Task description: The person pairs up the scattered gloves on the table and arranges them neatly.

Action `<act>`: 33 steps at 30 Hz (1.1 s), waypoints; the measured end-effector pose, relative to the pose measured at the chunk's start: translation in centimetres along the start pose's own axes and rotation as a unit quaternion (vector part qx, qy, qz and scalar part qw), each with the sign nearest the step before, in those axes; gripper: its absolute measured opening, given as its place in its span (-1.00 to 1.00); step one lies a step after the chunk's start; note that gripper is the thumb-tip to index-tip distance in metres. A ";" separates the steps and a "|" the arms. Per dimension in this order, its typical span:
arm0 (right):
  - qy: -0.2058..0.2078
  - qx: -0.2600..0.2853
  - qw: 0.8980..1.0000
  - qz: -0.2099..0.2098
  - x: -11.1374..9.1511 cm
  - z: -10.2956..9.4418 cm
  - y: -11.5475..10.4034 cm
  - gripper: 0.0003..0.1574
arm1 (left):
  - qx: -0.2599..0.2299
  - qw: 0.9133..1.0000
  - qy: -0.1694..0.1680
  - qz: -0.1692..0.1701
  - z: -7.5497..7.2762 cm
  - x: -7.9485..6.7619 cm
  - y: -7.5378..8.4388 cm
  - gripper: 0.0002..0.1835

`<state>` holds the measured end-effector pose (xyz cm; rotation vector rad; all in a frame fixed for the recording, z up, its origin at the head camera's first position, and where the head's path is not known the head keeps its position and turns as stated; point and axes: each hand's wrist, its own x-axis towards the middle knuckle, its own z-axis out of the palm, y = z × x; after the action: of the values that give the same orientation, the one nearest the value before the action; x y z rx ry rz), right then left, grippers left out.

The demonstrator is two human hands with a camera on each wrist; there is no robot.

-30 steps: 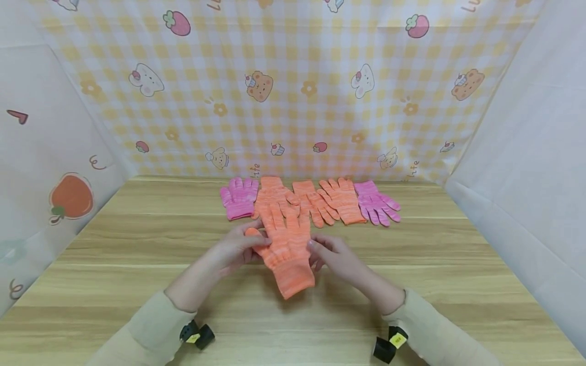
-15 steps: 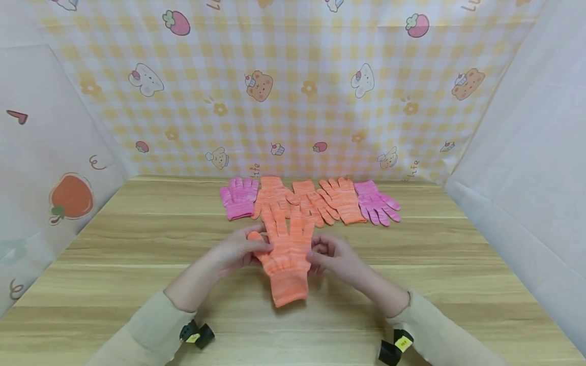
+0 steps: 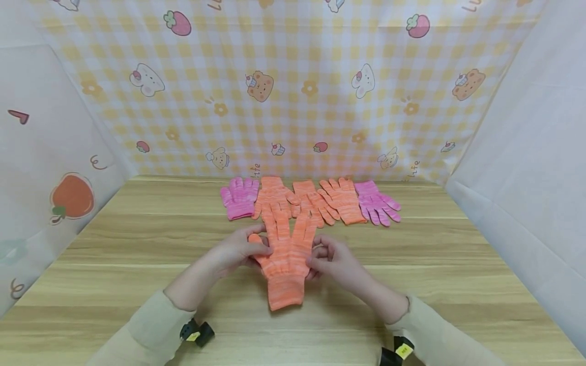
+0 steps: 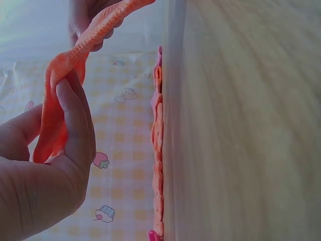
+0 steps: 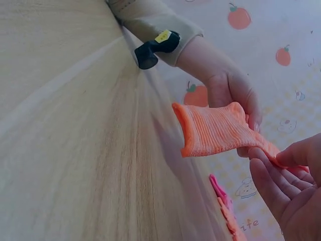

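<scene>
Six knitted gloves: one held, five laid out. Item one, the held glove [image 3: 287, 258]: orange, raised above the wooden table [image 3: 435, 259], fingers pointing away from the person, cuff toward the person. Left hand [image 3: 241, 248]: gripping its thumb-side edge, thumb on the upper face, fingers behind. Right hand [image 3: 334, 259]: pinching the opposite edge between thumb and curled fingers. This two-sided hold appears to spread the palm while the soft cuff goes unsupported. Items two to six: a row lying flat beyond the held glove, neighbours touching or nearly so, presumably so that each shape can be seen singly. Beyond and left of the held glove, a pink glove [image 3: 240, 199], cuff near; directly beyond, an orange glove [image 3: 273, 190], cuff far, partly hidden by the held fingertips; slightly right, a second orange glove [image 3: 304, 190], cuff far; further right, a third orange glove [image 3: 345, 201], cuff near; rightmost, another pink glove [image 3: 375, 202], cuff far. Behind the row, farthest from the held glove: one checked backdrop [image 3: 293, 119]. Nearer the person than the held glove: two wrist cameras [image 3: 198, 334], one per sleeve.
</scene>
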<state>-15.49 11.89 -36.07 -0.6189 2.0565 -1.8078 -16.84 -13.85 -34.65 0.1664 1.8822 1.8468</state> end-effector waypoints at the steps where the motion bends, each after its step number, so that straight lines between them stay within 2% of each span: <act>1: 0.001 -0.001 1.000 0.002 0.0 0.1 0.0 -0.72 | 0.006 1.000 0.001 0.001 0.0 0.0 0.0 -0.27; 5: 0.006 -0.012 1.000 0.004 -0.2 0.1 0.0 -0.62 | 0.030 1.000 0.004 0.000 0.3 0.2 0.0 -0.26; 11: 0.003 -0.020 1.000 0.017 -0.7 -0.2 0.3 -0.50 | 0.062 0.998 0.022 -0.024 0.8 0.7 0.1 -0.20; 18: -0.001 -0.037 0.999 0.029 -0.7 -0.4 0.6 -0.57 | 0.109 0.994 0.010 -0.031 0.7 1.5 0.0 -0.29; 24: -0.008 -0.053 0.998 0.035 -0.7 -0.8 1.2 -0.58 | 0.125 0.991 -0.007 -0.036 0.9 2.3 -0.2 -0.30; 29: -0.020 -0.057 0.997 0.051 -0.8 -1.1 1.7 -0.55 | 0.120 0.991 -0.026 -0.046 1.1 2.7 -0.4 -0.32; 33: -0.031 -0.057 0.996 0.056 -0.8 -1.2 2.0 -0.56 | 0.110 0.992 -0.026 -0.058 0.9 2.9 -0.6 -0.33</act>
<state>-15.64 13.48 -37.87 -0.5700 2.1194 -1.5990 -18.81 -11.84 -35.89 0.1743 2.0115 1.5430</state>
